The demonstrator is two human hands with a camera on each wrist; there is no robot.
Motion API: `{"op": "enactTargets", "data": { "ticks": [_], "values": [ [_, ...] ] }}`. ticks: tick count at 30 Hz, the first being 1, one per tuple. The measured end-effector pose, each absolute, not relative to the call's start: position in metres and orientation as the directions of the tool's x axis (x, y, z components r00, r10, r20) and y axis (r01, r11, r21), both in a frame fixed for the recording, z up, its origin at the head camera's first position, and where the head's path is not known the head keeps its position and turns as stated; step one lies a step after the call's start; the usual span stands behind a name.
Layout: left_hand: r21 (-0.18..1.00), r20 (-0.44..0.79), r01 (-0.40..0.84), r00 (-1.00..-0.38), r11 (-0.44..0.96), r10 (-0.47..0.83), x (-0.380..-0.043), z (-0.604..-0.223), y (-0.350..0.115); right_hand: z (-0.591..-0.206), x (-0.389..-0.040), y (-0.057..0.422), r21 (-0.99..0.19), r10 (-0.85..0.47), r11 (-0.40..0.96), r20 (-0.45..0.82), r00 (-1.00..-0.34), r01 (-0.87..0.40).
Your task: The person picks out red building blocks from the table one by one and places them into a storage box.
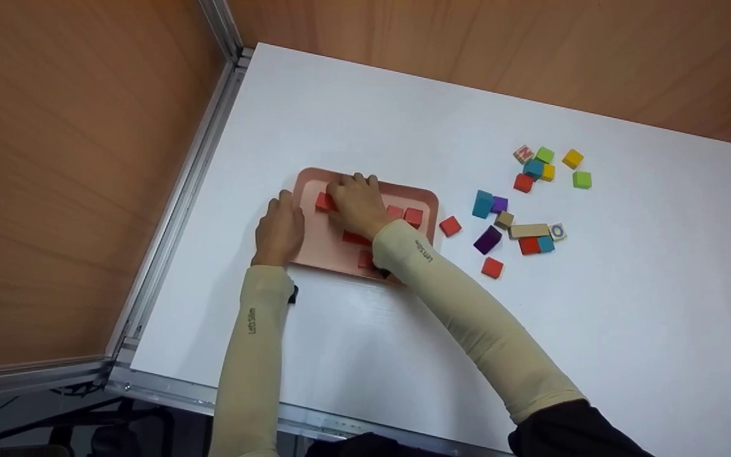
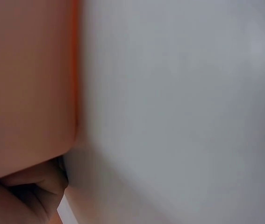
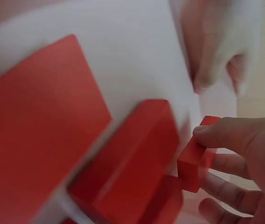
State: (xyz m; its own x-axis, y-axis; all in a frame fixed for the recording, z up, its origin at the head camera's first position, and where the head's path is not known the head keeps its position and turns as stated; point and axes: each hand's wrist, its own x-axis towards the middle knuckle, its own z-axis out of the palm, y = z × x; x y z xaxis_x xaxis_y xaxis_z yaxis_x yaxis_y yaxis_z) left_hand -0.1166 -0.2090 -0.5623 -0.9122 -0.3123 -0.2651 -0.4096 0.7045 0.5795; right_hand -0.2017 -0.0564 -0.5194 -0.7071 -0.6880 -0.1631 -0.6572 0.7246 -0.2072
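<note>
A pink tray [image 1: 320, 244] lies on the white table with several red blocks in it. My left hand [image 1: 276, 231] grips the tray's left rim, its thumb at the edge; the left wrist view shows bent fingers [image 2: 34, 189] against the tray's side [image 2: 25, 84]. Inside the tray, my right hand [image 1: 359, 203] pinches a red block [image 3: 195, 161] between thumb and fingers. Close beside it in the right wrist view are a longer red block [image 3: 132, 163] and a large red face of another block [image 3: 43, 121]. The right hand and sleeve partly hide the tray's middle in the head view.
Right of the tray lie a red cube [image 1: 450, 226] and another red cube [image 1: 492, 268]. Farther right are blue, purple, wooden, green and yellow blocks, among them a long wooden block [image 1: 529, 231] and a green cube [image 1: 582, 180]. Wooden panels [image 1: 499, 51] border the table.
</note>
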Motion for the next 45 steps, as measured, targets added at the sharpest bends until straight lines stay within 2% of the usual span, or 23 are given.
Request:
{"op": "enactTargets", "data": {
  "ticks": [6,13,18,22,33,41,45],
  "values": [
    [0.571,-0.243,-0.385,-0.923,0.725,-0.299,-0.121,-0.559,-0.204,-0.522,-0.202,-0.051,-0.190,-0.683,0.730,-0.162,-0.712,-0.656],
    [0.576,-0.278,-0.409,-0.912,0.707,-0.302,-0.119,-0.559,-0.207,-0.505,-0.203,-0.043,-0.243,-0.685,0.724,-0.143,-0.714,-0.645],
    [0.579,-0.290,-0.429,-0.903,0.693,-0.317,-0.116,-0.559,-0.212,-0.489,-0.209,-0.026,-0.289,-0.690,0.707,-0.087,-0.718,-0.645],
    [0.580,-0.263,-0.402,-0.915,0.709,-0.304,-0.116,-0.560,-0.213,-0.483,-0.221,-0.002,-0.300,-0.663,0.721,-0.038,-0.748,-0.624],
    [0.580,-0.237,-0.368,-0.930,0.727,-0.282,-0.117,-0.563,-0.216,-0.484,-0.267,0.086,-0.372,-0.454,0.835,-0.047,-0.890,-0.406],
    [0.580,-0.270,-0.391,-0.920,0.715,-0.284,-0.118,-0.564,-0.219,-0.494,-0.296,0.152,-0.364,-0.312,0.903,-0.189,-0.931,-0.229],
    [0.575,-0.267,-0.392,-0.920,0.718,-0.288,-0.116,-0.564,-0.218,-0.497,-0.303,0.180,-0.376,-0.199,0.922,-0.263,-0.944,-0.090]
  ]
}}
